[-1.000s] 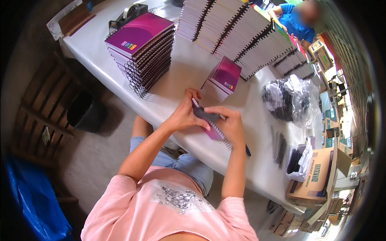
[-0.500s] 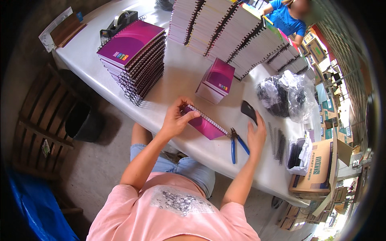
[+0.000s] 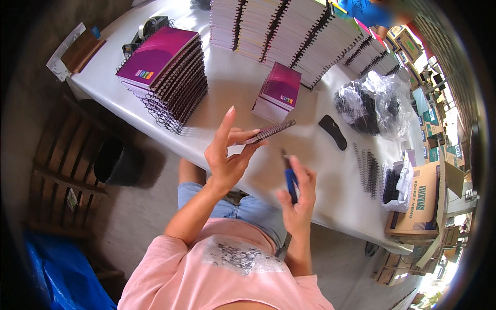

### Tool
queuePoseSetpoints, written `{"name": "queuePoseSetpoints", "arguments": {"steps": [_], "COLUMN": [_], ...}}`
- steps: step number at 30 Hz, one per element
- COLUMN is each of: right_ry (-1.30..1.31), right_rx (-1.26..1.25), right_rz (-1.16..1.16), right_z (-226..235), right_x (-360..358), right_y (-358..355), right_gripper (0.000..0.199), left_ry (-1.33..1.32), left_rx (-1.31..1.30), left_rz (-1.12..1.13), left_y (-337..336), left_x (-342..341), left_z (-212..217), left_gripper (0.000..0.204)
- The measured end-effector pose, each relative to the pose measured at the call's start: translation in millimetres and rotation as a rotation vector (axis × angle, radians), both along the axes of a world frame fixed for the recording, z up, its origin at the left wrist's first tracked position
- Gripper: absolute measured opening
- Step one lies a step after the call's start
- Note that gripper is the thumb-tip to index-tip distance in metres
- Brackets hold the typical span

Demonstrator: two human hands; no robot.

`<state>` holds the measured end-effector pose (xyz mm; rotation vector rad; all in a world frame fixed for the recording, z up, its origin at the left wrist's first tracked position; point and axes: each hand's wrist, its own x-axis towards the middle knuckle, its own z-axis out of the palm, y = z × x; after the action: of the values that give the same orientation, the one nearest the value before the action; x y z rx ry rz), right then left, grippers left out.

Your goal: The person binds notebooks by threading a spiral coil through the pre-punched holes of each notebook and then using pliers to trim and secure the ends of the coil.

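Note:
Raised above the table's front edge, my left hand (image 3: 227,157) pinches a small purple spiral notebook (image 3: 264,133) between thumb and fingers, its index finger pointing up. The notebook is seen nearly edge-on, with its dark wire coil running along the upper side. To the right, my right hand (image 3: 300,199) is closed round blue-handled pliers (image 3: 290,181), their dark jaws pointing up toward the notebook but apart from it. A black curved object (image 3: 333,133) lies on the table beyond my right hand. Several loose black coils (image 3: 368,173) lie to its right.
A tall stack of purple spiral notebooks (image 3: 165,72) stands left, a tape dispenser (image 3: 150,28) behind it. A smaller purple stack (image 3: 279,90) sits mid-table before thick bound piles (image 3: 274,31). Right are a clear plastic bag (image 3: 380,106) and cardboard box (image 3: 417,199). Another person (image 3: 369,13) stands beyond.
My right hand has let go of the black curved object and picked up the pliers from the table. My left hand has lifted the notebook and tilted it edge-on.

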<state>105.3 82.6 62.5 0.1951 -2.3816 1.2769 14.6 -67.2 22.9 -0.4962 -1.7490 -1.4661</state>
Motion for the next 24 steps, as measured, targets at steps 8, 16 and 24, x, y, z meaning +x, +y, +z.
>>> {"name": "queuePoseSetpoints", "arguments": {"steps": [8,16,24], "right_ry": [0.065,-0.455,-0.416], "right_rx": [0.27,-0.56,0.615], "right_rz": [0.013,0.361,-0.387], "right_z": [11,-3,-46], "right_x": [-12,-3,-1], "right_y": [-15,-8,69], "right_gripper": [0.04,0.042,0.047], "left_ry": [0.06,0.087,-0.195], "left_rx": [0.037,0.102,0.567], "left_rz": [0.077,-0.025,-0.149], "left_y": [2,8,-6], "left_x": [1,6,3], "left_z": [5,-4,27], "left_gripper": [0.076,0.077,0.05]}}
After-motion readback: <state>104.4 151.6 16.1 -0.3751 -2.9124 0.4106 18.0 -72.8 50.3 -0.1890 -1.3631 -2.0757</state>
